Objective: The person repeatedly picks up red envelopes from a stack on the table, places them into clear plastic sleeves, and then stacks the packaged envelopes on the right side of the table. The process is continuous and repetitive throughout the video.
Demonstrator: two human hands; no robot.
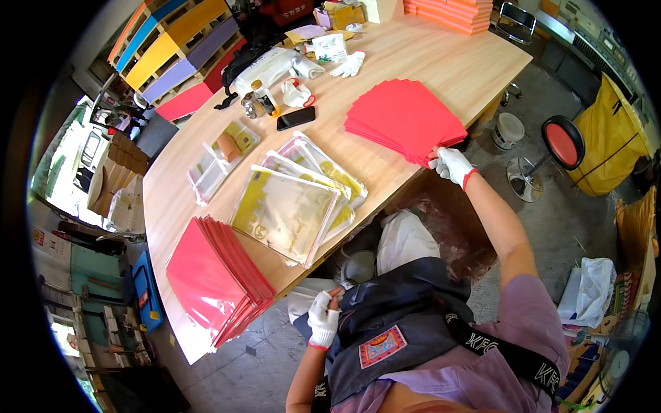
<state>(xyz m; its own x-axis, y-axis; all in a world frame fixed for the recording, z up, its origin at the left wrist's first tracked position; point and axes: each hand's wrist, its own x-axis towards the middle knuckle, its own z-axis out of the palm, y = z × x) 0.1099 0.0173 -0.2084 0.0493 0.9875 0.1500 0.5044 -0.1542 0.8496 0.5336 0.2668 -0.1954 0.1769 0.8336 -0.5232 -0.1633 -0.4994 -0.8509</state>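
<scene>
My right hand [451, 167], in a white glove with bare fingertips, is closed on the near corner of a fanned stack of red sheets [406, 117] at the table's near edge. How many sheets the fingers pinch cannot be made out. In a similar glove, my left hand [323, 318] hangs by my lap, below the table edge, its fingers curled with nothing seen in them. Closest to it on the table is a pile of red items in shiny clear sleeves [219, 279]. Between the two red piles lie several clear plastic bags with yellow-green print [286, 210].
A black phone [296, 118], a bottle [264, 98], a glove [349, 64] and plastic wrappings lie farther back on the wooden table [172, 172]. Smaller bags with a brown roll [228, 146] are at left. Right of the table stand a bucket [508, 131] and a red-seated stool [561, 144].
</scene>
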